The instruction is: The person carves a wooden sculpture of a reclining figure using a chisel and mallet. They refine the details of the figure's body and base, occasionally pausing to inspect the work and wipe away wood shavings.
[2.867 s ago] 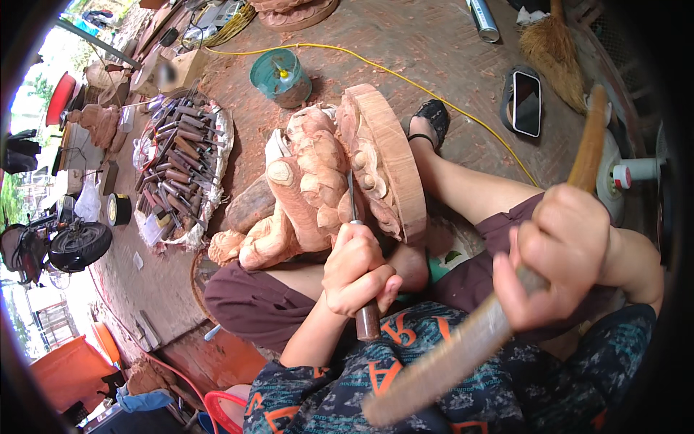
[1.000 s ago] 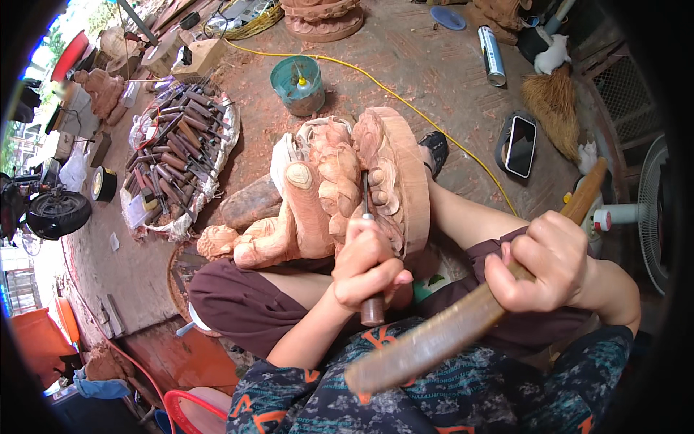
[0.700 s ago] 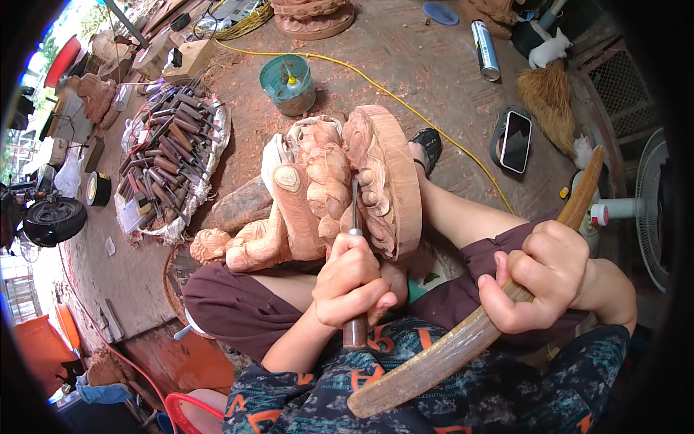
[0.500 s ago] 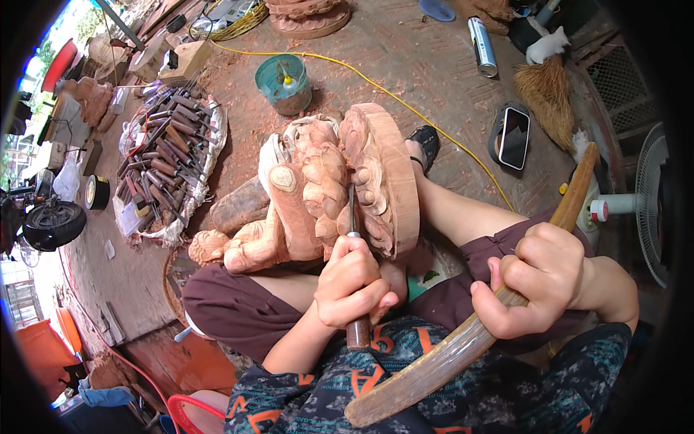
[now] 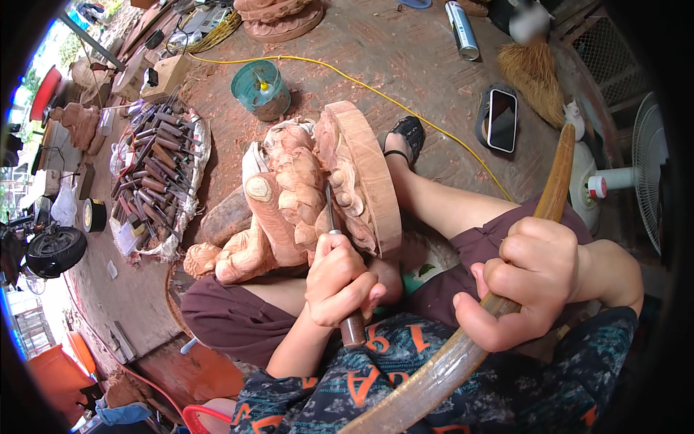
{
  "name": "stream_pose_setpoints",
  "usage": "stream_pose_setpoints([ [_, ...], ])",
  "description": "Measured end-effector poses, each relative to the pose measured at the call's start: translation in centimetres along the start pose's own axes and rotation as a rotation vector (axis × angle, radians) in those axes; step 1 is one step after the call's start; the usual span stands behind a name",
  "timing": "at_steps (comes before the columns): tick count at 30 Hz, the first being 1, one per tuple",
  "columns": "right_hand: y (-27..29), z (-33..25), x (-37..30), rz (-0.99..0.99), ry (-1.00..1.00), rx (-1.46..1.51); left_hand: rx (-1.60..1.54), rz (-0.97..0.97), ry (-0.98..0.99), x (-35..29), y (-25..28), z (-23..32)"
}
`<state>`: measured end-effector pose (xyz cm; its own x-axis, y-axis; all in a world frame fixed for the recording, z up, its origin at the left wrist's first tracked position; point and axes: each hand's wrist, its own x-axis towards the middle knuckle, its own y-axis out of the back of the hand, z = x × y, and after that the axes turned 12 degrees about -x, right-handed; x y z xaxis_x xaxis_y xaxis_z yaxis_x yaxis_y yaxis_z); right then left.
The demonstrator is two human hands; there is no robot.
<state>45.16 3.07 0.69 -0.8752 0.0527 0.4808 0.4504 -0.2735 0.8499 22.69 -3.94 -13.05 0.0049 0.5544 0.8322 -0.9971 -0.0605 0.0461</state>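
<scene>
A carved wooden figure (image 5: pixel 289 189) with a thick round base (image 5: pixel 374 181) lies on its side across my lap, its small head toward the left. My left hand (image 5: pixel 337 281) is closed around a wood chisel (image 5: pixel 353 331); the brown handle end sticks out below the fist. The thin metal blade (image 5: pixel 330 206) reaches into the groove between the carved folds and the base. In my right hand (image 5: pixel 526 282) I grip a curved, polished wooden club (image 5: pixel 441 372) by its middle. Its narrow end points up and away, while the thick end runs off the lower edge.
Many wood-handled chisels (image 5: pixel 155 173) lie on a sack at the left. Beyond the carving stand a teal bucket (image 5: pixel 260 90) and another carved piece (image 5: pixel 280 18). A yellow cord (image 5: pixel 390 94) crosses the floor. At the right are a phone (image 5: pixel 502 119), a straw broom (image 5: pixel 531 79) and a fan (image 5: pixel 647 173).
The view has shifted, so carving and floor objects appear further left. The club's thick end has swung lower, past the picture's edge. Both hands keep their holds.
</scene>
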Motion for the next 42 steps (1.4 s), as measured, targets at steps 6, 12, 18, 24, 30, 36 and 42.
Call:
stream_pose_setpoints([
  [6,0.3,0.4,-0.8,-0.198,-0.095,-0.221,0.048,0.071,-0.013,0.3,-0.5,-1.1],
  [12,0.0,1.0,-0.8,-0.115,-0.014,-0.122,0.103,0.069,0.029,0.2,-0.7,-0.9],
  [18,0.4,1.4,-1.2,-0.100,-0.004,-0.109,0.094,0.113,-0.048,0.8,-1.5,-1.5],
  [24,-0.2,1.2,-1.6,-0.163,-0.099,-0.108,0.166,-0.028,-0.180,1.8,-0.6,0.4],
  [30,-0.5,1.4,-1.4,-0.086,-0.035,-0.048,0.058,0.009,0.045,1.2,-0.4,0.4],
  [36,-0.6,1.5,-1.3,-0.002,-0.051,0.057,0.053,0.125,0.082,1.3,-1.0,0.4],
  [42,-0.4,1.8,-1.6,-0.039,-0.062,0.011,0.070,0.063,0.152,1.0,-1.0,0.5],
])
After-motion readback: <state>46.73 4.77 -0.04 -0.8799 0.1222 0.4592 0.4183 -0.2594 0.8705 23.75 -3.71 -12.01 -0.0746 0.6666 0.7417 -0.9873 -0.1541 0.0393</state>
